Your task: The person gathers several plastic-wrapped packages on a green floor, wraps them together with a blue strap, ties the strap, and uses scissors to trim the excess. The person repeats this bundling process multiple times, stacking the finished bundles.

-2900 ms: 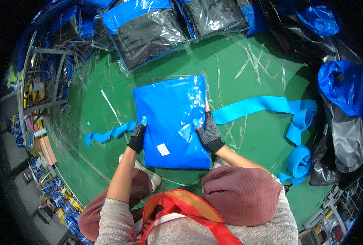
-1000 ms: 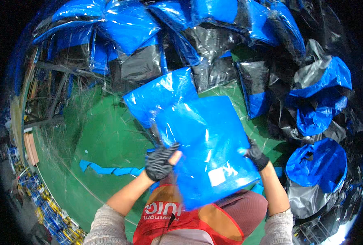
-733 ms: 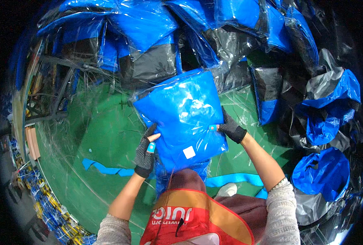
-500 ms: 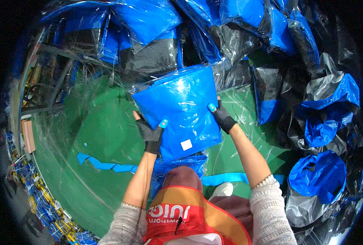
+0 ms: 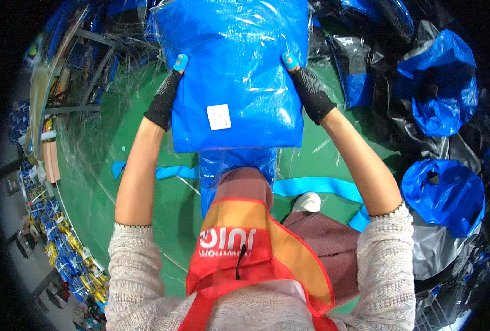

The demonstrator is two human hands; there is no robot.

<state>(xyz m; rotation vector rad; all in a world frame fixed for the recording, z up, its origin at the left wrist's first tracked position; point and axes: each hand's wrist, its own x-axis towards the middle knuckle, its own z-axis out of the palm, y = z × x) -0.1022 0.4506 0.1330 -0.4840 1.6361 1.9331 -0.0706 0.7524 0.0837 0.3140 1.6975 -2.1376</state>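
Observation:
A large flat blue packet (image 5: 239, 83) in clear, shiny plastic is held up in front of me, with a white label near its lower edge. My left hand (image 5: 170, 91), in a black fingerless glove, grips its left side, thumb on the front face. On the opposite edge my right hand (image 5: 306, 88), gloved alike, holds it the same way. Both thumbs have light blue tape around them; my other fingers are mostly hidden behind the packet. Beneath its lower edge another blue plastic-wrapped piece (image 5: 210, 171) lies by my knee, partly covered.
Light blue strips (image 5: 322, 188) lie across the green floor (image 5: 90, 182). Crumpled blue-and-black plastic bags (image 5: 443, 198) crowd the right side. More wrapped packets (image 5: 358, 83) stand at the back. Blue and yellow bundles (image 5: 71, 254) line the left edge, near a metal frame (image 5: 71, 110).
Both hands have raised the blue packet and moved it away from me, and it now looks larger and straighter. My arms are stretched further forward, and the view has shifted.

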